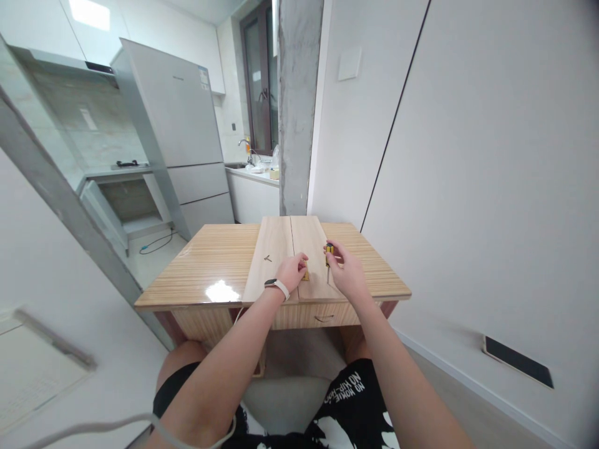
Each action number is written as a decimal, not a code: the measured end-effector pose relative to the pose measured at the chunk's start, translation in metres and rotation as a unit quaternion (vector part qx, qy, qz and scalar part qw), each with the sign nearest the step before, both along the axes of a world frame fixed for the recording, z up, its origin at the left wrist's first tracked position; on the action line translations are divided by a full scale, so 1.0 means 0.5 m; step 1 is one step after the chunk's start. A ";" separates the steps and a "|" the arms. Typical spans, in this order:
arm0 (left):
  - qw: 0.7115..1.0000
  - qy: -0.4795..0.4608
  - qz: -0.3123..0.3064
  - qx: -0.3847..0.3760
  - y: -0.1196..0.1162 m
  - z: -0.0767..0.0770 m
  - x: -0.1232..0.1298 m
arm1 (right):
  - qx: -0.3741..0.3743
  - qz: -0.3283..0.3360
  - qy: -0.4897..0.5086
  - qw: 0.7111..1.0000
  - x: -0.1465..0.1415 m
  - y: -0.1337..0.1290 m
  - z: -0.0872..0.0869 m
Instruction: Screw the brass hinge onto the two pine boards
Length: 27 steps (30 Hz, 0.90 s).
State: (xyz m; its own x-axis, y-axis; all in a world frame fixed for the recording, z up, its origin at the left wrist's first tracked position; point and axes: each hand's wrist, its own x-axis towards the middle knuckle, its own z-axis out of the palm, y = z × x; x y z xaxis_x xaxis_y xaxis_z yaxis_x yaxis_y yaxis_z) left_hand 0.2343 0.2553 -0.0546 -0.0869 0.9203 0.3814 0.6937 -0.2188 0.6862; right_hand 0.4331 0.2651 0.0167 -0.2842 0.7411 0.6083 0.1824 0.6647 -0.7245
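My right hand (347, 269) grips a screwdriver (330, 249) with a yellow and black handle, its shaft pointing down toward the right wooden board (322, 288). My left hand (291, 273), with a watch (277, 285) on the wrist, has its fingers pinched together over a small brass-coloured plate (306, 272), which looks like a hinge. That plate lies close to the seam between the two boards. What the left fingertips pinch, if anything, is too small to make out. A few small screws (267, 258) lie on the left board (262, 277).
Both boards rest on a glossy wood-grain table (219, 255) with a drawer (322, 317) in front. A phone (518, 362) is at the lower right. A white cable (116, 424) runs across the lower left. Behind are a fridge (173, 118) and a kitchen counter (255, 178).
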 end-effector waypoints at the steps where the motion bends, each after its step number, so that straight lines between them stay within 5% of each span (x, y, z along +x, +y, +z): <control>1: 1.000 -0.016 0.002 0.000 0.000 -0.004 0.001 | -0.002 -0.002 0.000 1.000 -0.001 0.003 0.000; 16: 0.996 -0.091 0.011 0.015 0.008 -0.033 0.003 | -0.029 0.061 0.125 0.990 -0.052 0.054 0.004; 27: 0.996 -0.088 0.028 0.004 0.009 -0.033 0.003 | -0.026 0.081 0.105 0.991 -0.081 0.076 -0.002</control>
State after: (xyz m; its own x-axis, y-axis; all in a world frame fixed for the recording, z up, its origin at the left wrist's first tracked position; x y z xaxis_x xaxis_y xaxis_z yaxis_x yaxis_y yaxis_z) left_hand 0.2360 0.2600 -0.0712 -0.2045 0.9091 0.3630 0.5746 -0.1888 0.7964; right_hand 0.3928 0.3031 0.0159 -0.2737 0.7276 0.6291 -0.0819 0.6340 -0.7690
